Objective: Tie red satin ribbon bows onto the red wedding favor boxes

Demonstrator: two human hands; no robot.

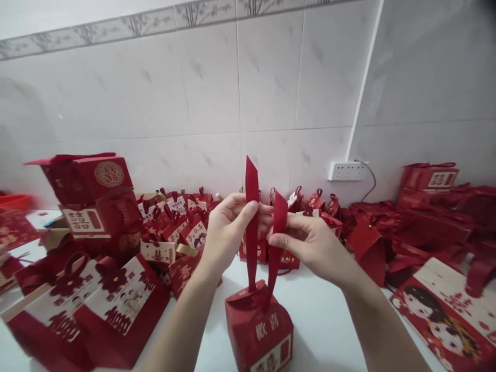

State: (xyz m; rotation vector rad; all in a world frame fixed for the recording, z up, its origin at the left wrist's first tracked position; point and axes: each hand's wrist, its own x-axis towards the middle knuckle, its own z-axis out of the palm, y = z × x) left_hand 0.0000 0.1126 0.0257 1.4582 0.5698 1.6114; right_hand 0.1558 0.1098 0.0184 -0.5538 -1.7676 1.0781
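Observation:
A red gift box [259,326] with gold characters stands on the white table in front of me. From its top rise two loose ends of a red ribbon [251,253]. My left hand [228,227] pinches the left end between thumb and fingers, its slanted tip sticking up above. The right end is gripped by my right hand [306,240], and its cut tip leans a little to the right. Both ends are apart and run upward from the box's top opening. The fingertips of my two hands come close together behind the ribbon.
Red gift bags [120,310] stand at the left beside stacked boxes [96,199]. Many small red boxes [194,230] line the back. At right lie heaped red bags [437,222] and a flat printed bag [445,315]. A power strip [347,171] is on the tiled wall.

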